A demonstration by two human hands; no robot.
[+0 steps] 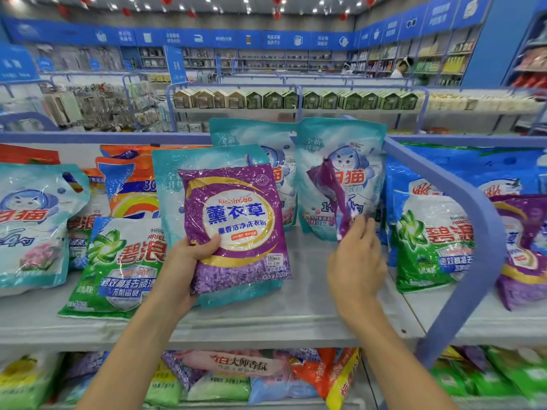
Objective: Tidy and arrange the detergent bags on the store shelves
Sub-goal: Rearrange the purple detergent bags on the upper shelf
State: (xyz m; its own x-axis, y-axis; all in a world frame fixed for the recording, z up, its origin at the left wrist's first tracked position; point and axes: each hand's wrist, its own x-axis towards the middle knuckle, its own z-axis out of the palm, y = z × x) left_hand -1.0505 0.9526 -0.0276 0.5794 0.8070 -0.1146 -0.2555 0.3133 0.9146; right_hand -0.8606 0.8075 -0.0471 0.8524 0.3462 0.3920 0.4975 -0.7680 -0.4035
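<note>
Detergent bags (32, 226) crowded the grey top shelf (296, 309) in front of us, some upright and some leaning or lying flat. Our left hand (192, 255) gripped a purple lavender bag (236, 220) by its lower left corner, thumb across the front, holding it face-on. It covered a teal cat-brand bag (167, 179) that leaned behind it. Our right hand (356, 255) pinched the bottom edge of a second purple bag (340, 199), turned edge-on to us and blurred, in front of two upright teal bags (349, 149) at the back of the shelf. A green bag (118, 261) lay tilted to the left of our left hand. Another green bag (429, 241) stood to the right, partly behind a curved blue rail (473, 208) at the shelf's end. On the lower shelf (266, 405), more bags in mixed colours lay in a heap.
</note>
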